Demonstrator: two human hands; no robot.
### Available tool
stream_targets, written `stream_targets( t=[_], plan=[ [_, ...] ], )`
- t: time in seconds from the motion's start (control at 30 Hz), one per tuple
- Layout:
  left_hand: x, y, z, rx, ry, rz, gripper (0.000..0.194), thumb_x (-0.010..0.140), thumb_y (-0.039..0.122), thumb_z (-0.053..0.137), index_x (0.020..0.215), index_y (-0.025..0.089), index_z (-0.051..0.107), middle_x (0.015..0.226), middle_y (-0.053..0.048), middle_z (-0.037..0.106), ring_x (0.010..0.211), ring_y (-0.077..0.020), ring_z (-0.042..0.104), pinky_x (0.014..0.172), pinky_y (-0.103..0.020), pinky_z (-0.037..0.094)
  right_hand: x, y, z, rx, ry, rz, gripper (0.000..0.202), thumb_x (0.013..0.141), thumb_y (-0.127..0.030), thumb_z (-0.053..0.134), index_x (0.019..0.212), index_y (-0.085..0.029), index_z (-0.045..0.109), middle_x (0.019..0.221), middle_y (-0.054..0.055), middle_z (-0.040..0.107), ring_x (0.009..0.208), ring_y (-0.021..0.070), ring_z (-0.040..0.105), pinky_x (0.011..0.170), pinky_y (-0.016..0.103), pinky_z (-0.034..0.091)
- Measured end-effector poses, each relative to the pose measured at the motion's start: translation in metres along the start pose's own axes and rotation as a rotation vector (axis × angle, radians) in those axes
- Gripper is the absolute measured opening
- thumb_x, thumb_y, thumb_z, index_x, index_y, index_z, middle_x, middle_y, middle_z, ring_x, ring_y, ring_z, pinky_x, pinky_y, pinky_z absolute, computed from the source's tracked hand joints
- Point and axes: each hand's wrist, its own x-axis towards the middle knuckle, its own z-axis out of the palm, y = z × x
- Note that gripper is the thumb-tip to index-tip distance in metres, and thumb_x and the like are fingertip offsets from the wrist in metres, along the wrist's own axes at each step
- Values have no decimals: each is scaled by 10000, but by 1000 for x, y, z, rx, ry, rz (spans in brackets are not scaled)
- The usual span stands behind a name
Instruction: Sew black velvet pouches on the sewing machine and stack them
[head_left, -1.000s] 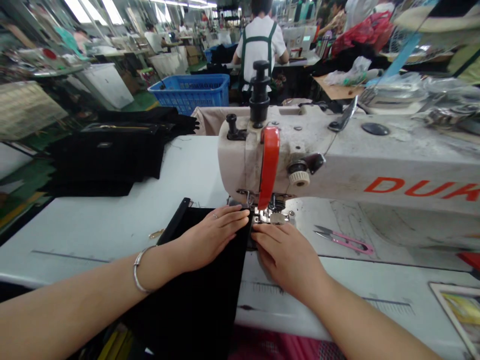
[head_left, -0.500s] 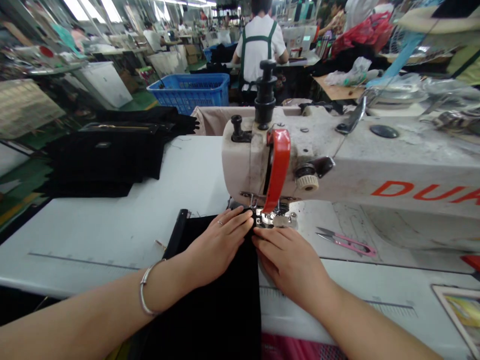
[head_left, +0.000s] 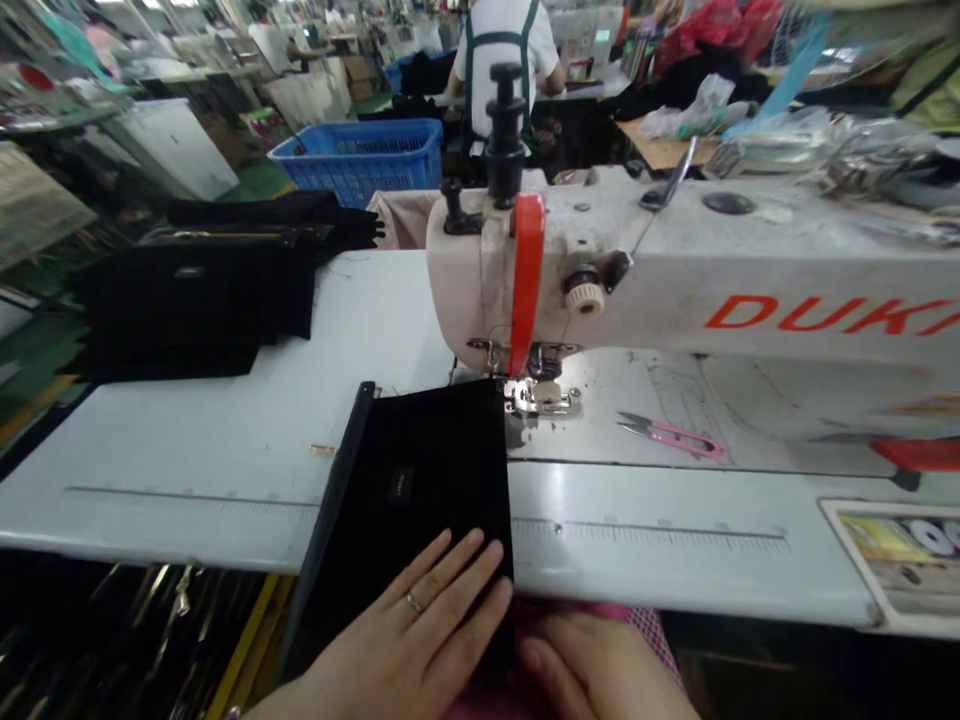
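Note:
A black fabric panel (head_left: pixel 442 440) with a small label lies on the white sewing table, its far right corner at the presser foot (head_left: pixel 525 395) of the sewing machine (head_left: pixel 472 270). My left hand (head_left: pixel 427 620), with a ring on one finger, rests flat on the panel's near part, fingers stretched out and slightly apart. Below the table's front edge, my right hand (head_left: pixel 600 665) is closed beside the panel's right edge, its fingers curled and the fingertips hidden. A dark strip with a gold zipper pull (head_left: pixel 324 449) runs along the panel's left side.
Pink thread snips (head_left: pixel 679 438) lie on the machine bed to the right. A stack of black fabric pieces (head_left: pixel 217 290) sits at the table's left rear. Behind stand a blue basket (head_left: pixel 360 165) and a co-worker (head_left: pixel 506 60). Gold zippers hang at lower left.
Both my hands have drawn back from the presser foot toward me. My left hand now lies lower on the panel; my right has dropped past the table edge. The view has shifted.

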Motion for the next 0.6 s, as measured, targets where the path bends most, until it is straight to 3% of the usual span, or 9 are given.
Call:
stream_targets(
  t=[0.1, 0.17, 0.27, 0.37, 0.43, 0.6],
  plan=[
    [-17, 8, 16, -130, 132, -74, 370, 980, 170, 450, 1330, 140, 566, 1365, -98, 597, 1344, -277, 481, 1063, -474, 493, 0, -2, 17, 421, -4, 206, 307, 1015, -365, 389, 1026, -228, 664, 982, 48, 712, 853, 189, 671, 768, 282, 528],
    [-23, 7, 16, -272, 175, -153, 374, 999, 173, 420, 1351, 149, 543, 1351, -99, 605, 1343, -251, 483, 1070, -449, 497, 6, -5, 26, 682, 42, 285, 336, 996, -460, 438, 1078, -222, 661, 1042, 54, 692, 907, 197, 649, 806, 295, 517],
    [-25, 9, 3, -418, 320, -307, 358, 983, 133, 447, 1308, 196, 582, 1245, -89, 655, 1237, -223, 574, 1001, -380, 561, 11, -11, 37, 983, 62, 403, 384, 890, -553, 603, 934, -180, 685, 881, 39, 685, 773, 174, 632, 696, 267, 504],
    [-21, 20, -5, -358, 437, -264, 346, 943, 80, 520, 1230, 229, 643, 1034, -42, 710, 1063, -196, 635, 915, -326, 585, 12, -17, 44, 1110, 19, 475, 470, 791, -620, 684, 818, -150, 680, 725, 22, 652, 607, 130, 592, 589, 240, 472],
    [-18, 27, -1, -307, 399, -214, 306, 953, 103, 530, 1201, 225, 662, 972, -31, 705, 990, -188, 626, 880, -309, 575, 12, -20, 45, 1118, -3, 482, 503, 766, -645, 689, 793, -142, 682, 695, 22, 644, 568, 117, 579, 568, 232, 465],
    [-15, 32, 22, -297, 188, -268, 280, 1007, 178, 459, 1212, 208, 648, 983, -49, 666, 938, -192, 583, 856, -334, 531, 10, -24, 44, 1110, 10, 483, 507, 768, -647, 680, 766, -140, 686, 646, 14, 633, 544, 116, 573, 541, 226, 459]
  ],
)
